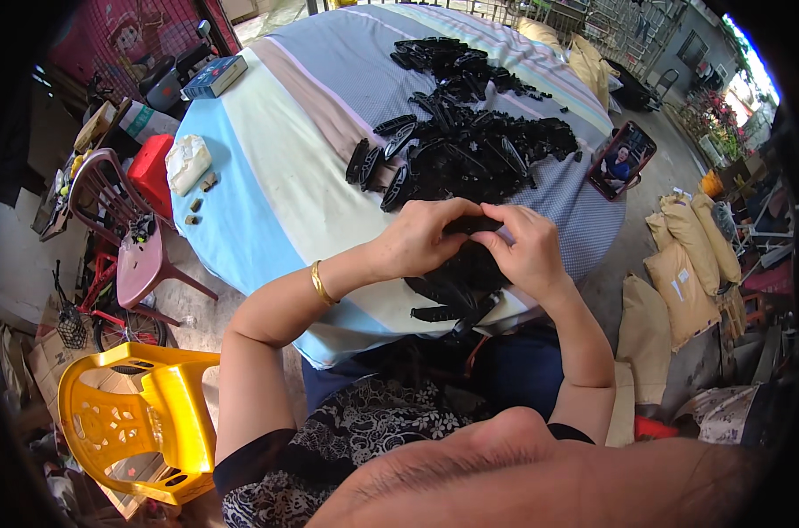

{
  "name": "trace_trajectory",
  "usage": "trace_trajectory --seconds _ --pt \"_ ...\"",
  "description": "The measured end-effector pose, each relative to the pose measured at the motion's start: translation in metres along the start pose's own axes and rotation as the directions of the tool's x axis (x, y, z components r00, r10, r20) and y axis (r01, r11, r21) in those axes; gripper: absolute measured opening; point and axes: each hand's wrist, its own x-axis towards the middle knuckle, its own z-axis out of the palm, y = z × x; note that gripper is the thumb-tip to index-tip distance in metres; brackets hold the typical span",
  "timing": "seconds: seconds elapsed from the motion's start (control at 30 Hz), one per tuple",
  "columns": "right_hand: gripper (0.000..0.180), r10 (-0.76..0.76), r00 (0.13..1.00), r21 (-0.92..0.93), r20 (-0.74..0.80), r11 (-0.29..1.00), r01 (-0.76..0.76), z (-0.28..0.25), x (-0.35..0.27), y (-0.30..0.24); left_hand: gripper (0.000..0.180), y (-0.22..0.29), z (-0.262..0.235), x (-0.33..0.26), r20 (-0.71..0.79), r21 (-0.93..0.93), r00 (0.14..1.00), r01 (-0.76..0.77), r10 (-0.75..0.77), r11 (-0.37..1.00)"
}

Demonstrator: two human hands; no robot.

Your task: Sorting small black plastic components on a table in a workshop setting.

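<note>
Both hands meet over the near side of the cloth-covered table. My left hand, a gold bangle on its wrist, has its fingers curled and closed on a small black plastic piece. Thumb and fingers of my right hand pinch the same piece from the other side. The fingers cover much of it, so its exact kind cannot be made out. Just beyond the hands spreads a heap of black plastic parts, several of them long ovals with pale patterned faces. More long black pieces lie under the hands by the table edge.
A phone showing a person stands at the table's right edge. On the left lie a blue box, a crumpled white bag and small brown blocks. A yellow chair, a pink chair and tan sacks surround the table.
</note>
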Motion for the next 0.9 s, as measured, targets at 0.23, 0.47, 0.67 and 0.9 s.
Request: trace_trajectory --seconds 0.23,0.47,0.67,0.9 --pt "0.031 0.306 0.910 0.480 0.278 0.776 -0.408 -0.007 0.005 0.037 0.038 -0.021 0.010 0.007 -0.055 0.159 0.965 -0.245 0.256 0.956" --pt "0.027 0.457 0.888 -0.189 -0.038 0.870 -0.456 -0.001 -0.007 0.131 0.029 -0.018 0.002 0.001 0.194 0.165 0.979 -0.103 0.070 0.981" --pt "0.025 0.518 0.853 -0.326 0.064 0.819 -0.473 0.001 -0.009 0.140 0.035 -0.037 -0.021 0.009 -0.244 0.505 0.965 0.211 -0.096 0.837" --pt "0.015 0.476 0.870 -0.147 -0.127 0.859 -0.491 -0.014 -0.003 0.112 0.041 -0.063 -0.051 0.008 -0.087 0.595 0.897 0.396 -0.434 0.699"
